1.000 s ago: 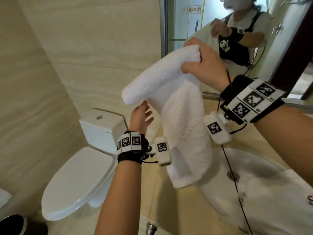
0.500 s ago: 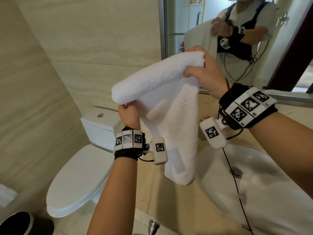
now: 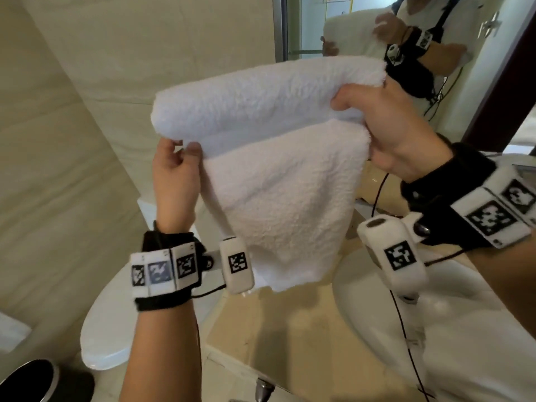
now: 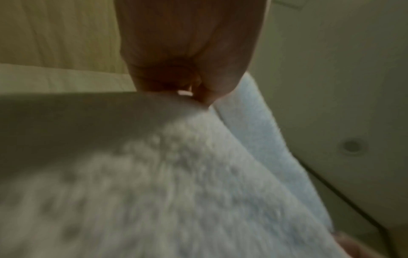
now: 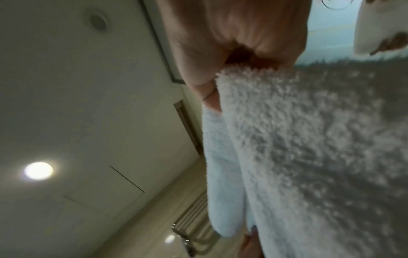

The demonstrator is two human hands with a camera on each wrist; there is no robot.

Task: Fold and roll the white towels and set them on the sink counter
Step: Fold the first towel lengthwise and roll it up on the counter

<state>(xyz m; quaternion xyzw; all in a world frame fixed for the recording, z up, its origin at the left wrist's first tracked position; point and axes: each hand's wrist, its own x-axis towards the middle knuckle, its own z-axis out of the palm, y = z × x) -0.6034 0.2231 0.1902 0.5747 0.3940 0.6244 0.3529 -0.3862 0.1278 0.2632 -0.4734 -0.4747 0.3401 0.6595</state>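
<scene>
A white towel [image 3: 278, 181] hangs in the air above the beige sink counter [image 3: 278, 332], its top rolled into a thick tube [image 3: 261, 103] that lies nearly level. My left hand [image 3: 177, 169] pinches the roll's left end from below, thumb and fingers curled on the cloth. My right hand [image 3: 388, 123] grips the roll's right end. The loose part drops to just above the counter. In the left wrist view the towel [image 4: 187, 183] fills the frame under my fingers [image 4: 209, 90]. The right wrist view shows the thumb [image 5: 205, 90] pressed into the towel's [image 5: 298, 148] edge.
A white basin [image 3: 435, 329] is set in the counter at the right. A white toilet [image 3: 110, 323] with its lid down stands to the left, and a black bin [image 3: 32, 381] is at the lower left. The mirror [image 3: 362, 27] stands behind the towel.
My left hand rose from open below the roll to pinch its left end. The roll has swung from steeply tilted to nearly level, and the towel sits closer to the camera.
</scene>
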